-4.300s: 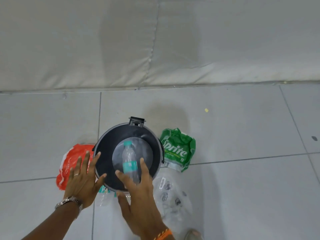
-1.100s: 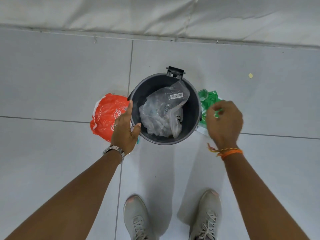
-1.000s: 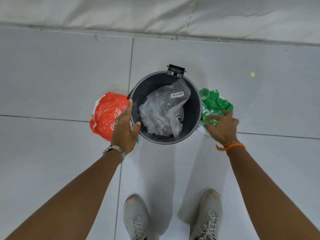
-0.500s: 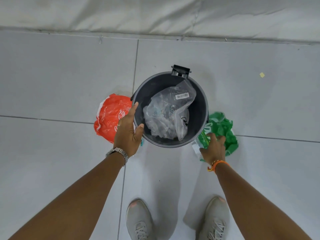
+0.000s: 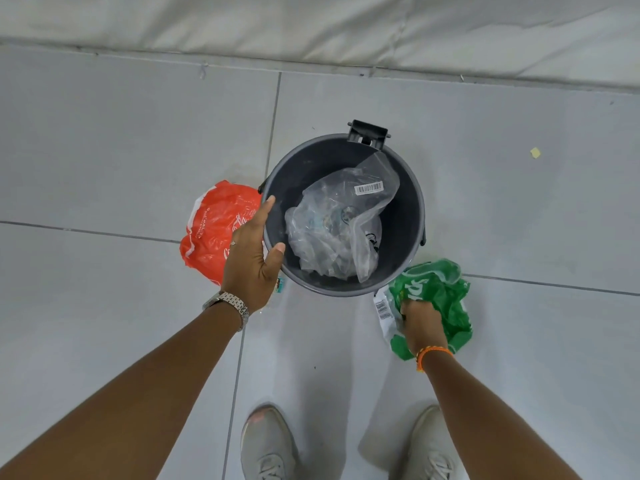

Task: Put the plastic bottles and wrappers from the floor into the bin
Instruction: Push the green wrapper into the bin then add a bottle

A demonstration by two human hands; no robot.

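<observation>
A round dark grey bin (image 5: 405, 216) stands on the tiled floor with a crumpled clear plastic wrapper (image 5: 339, 226) inside it. My left hand (image 5: 252, 258) grips the bin's left rim, thumb inside. A red Coca-Cola wrapper (image 5: 214, 233) lies on the floor left of the bin, partly behind that hand. My right hand (image 5: 420, 323) is closed on a green Sprite wrapper (image 5: 440, 292), bunched just off the bin's lower right. A bit of a clear bottle with a teal label (image 5: 280, 285) shows under my left hand.
Pale grey floor tiles surround the bin. A white padded mat (image 5: 311, 26) runs along the far edge. My two grey shoes (image 5: 268, 445) stand just behind the bin. A small yellow scrap (image 5: 535, 152) lies at the far right.
My right hand reached to the green wrapper beside the bin, closed on it and pulled it toward me. The left hand stayed on the rim. Earlier, the clear wrapper went in over a bottle.
</observation>
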